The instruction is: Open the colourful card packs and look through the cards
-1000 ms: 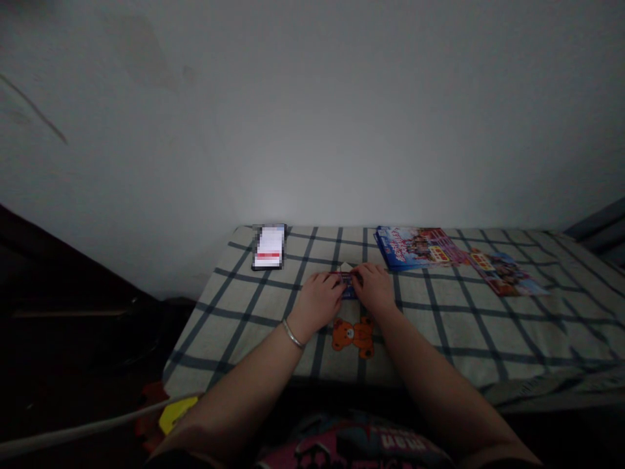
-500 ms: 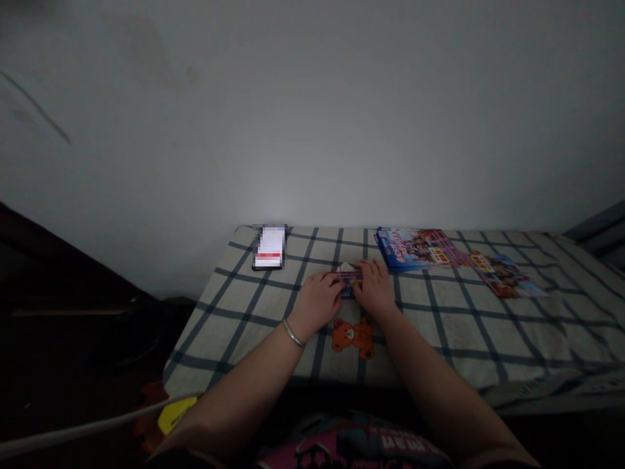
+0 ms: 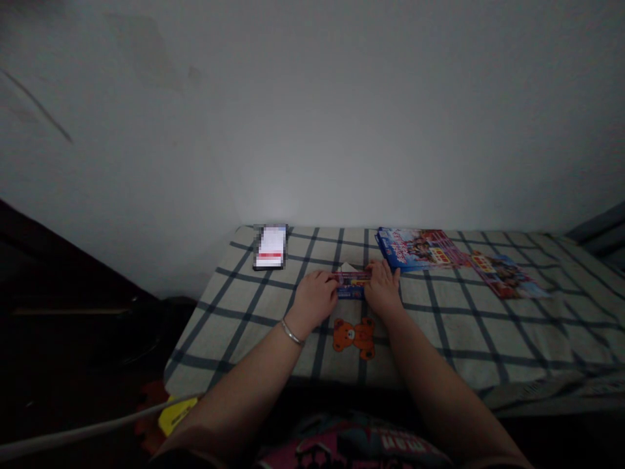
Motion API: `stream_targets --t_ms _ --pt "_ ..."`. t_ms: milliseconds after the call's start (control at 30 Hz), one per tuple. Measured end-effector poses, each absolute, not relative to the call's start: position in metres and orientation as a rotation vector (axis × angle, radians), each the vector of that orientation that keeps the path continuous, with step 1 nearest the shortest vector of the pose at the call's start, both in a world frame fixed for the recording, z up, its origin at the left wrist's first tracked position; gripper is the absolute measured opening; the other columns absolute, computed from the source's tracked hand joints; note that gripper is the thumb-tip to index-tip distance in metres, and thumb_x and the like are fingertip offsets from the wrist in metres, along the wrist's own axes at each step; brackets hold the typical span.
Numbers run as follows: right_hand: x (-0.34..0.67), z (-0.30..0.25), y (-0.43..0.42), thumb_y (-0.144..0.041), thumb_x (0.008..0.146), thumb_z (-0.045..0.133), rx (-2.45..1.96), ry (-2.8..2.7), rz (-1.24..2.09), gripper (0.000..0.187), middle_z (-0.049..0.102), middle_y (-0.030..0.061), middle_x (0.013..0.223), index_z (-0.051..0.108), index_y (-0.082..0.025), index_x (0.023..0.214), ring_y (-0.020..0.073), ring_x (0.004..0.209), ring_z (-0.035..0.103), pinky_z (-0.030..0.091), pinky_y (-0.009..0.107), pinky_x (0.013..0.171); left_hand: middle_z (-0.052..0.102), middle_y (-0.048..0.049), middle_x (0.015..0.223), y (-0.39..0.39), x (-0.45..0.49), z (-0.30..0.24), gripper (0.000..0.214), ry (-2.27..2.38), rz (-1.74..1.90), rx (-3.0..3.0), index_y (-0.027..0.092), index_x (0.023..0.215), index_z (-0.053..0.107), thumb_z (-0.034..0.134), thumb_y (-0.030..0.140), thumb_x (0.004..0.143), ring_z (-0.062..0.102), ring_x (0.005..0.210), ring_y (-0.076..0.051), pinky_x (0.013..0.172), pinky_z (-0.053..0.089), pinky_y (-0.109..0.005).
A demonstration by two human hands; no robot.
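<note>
A small colourful folded paper piece (image 3: pixel 352 284) lies on the checked cloth (image 3: pixel 439 326) between my two hands. My left hand (image 3: pixel 315 299), with a bracelet on its wrist, grips the piece's left end with curled fingers. Its right end is pinched by my right hand (image 3: pixel 383 290). A small white corner of paper (image 3: pixel 347 267) shows just behind the piece. An orange bear print (image 3: pixel 355 335) is on the cloth right below my hands.
A lit phone (image 3: pixel 270 247) lies at the far left of the cloth near the wall. A colourful booklet (image 3: pixel 415 247) and a second leaflet (image 3: pixel 502 273) lie to the far right. The cloth's left edge drops into a dark area with a yellow object (image 3: pixel 176 412).
My hands have moved apart. The right hand has slid to the right, so more of the colourful piece shows between them.
</note>
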State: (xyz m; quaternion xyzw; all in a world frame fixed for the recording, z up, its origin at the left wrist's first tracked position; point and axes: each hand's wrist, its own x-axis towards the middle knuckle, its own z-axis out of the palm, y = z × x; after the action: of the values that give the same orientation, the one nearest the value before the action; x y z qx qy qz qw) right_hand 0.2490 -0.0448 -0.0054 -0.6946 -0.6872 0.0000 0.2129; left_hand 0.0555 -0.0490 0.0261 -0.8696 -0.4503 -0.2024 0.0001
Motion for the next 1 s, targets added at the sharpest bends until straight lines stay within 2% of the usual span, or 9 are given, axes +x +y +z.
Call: stream_targets --t_ms 133,367,500,733,1000 --pt "0.253 -0.003 -0.046 -0.012 0.08 0.038 -1.973 -1.906 0.037 0.042 0.043 0.0109 0.144 0.053 -0.014 0.119 0.032 0.142 0.019 0.005 0.061 0.113 0.065 -0.0062 0.104 -0.047 0.053 0.025 0.02 -1.443 -0.641 -2.703 0.019 0.097 0.069 0.055 0.015 0.084 0.056 0.1 -0.022 0.091 0.047 -0.038" --pt "0.256 -0.001 -0.046 -0.009 0.08 0.035 -1.972 -1.885 0.092 0.044 0.044 0.0123 0.144 0.053 -0.013 0.12 0.0279 0.138 0.03 0.007 0.06 0.113 0.066 -0.0051 0.1 -0.046 0.048 0.027 0.019 -1.482 -0.547 -2.662 0.021 0.096 0.069 0.058 0.014 0.082 0.057 0.097 -0.022 0.085 0.048 -0.036" --pt "0.258 0.0 -0.045 -0.006 0.079 0.034 -1.957 -1.886 0.114 0.045 0.045 0.0119 0.143 0.054 -0.014 0.118 0.0268 0.138 0.031 0.008 0.06 0.113 0.067 -0.0061 0.096 -0.046 0.045 0.03 0.014 -1.493 -0.503 -2.631 0.017 0.088 0.068 0.055 0.014 0.083 0.058 0.094 -0.023 0.082 0.048 -0.036" --pt "0.262 0.0 -0.044 -0.006 0.08 0.034 -1.958 -1.916 0.1 0.047 0.047 0.011 0.142 0.053 -0.015 0.121 0.024 0.136 0.034 0.019 0.055 0.113 0.068 -0.0079 0.091 -0.046 0.046 0.029 0.017 -1.517 -0.483 -2.598 0.015 0.087 0.068 0.05 0.017 0.086 0.059 0.091 -0.022 0.081 0.048 -0.036" --pt "0.261 0.001 -0.044 -0.007 0.08 0.035 -1.948 -1.879 0.157 0.045 0.046 0.0087 0.143 0.057 -0.018 0.118 0.0254 0.137 0.032 0.016 0.054 0.113 0.065 -0.0077 0.088 -0.047 0.046 0.031 0.013 -1.575 -0.478 -2.536 0.016 0.084 0.064 0.051 0.017 0.084 0.058 0.088 -0.024 0.076 0.047 -0.038"
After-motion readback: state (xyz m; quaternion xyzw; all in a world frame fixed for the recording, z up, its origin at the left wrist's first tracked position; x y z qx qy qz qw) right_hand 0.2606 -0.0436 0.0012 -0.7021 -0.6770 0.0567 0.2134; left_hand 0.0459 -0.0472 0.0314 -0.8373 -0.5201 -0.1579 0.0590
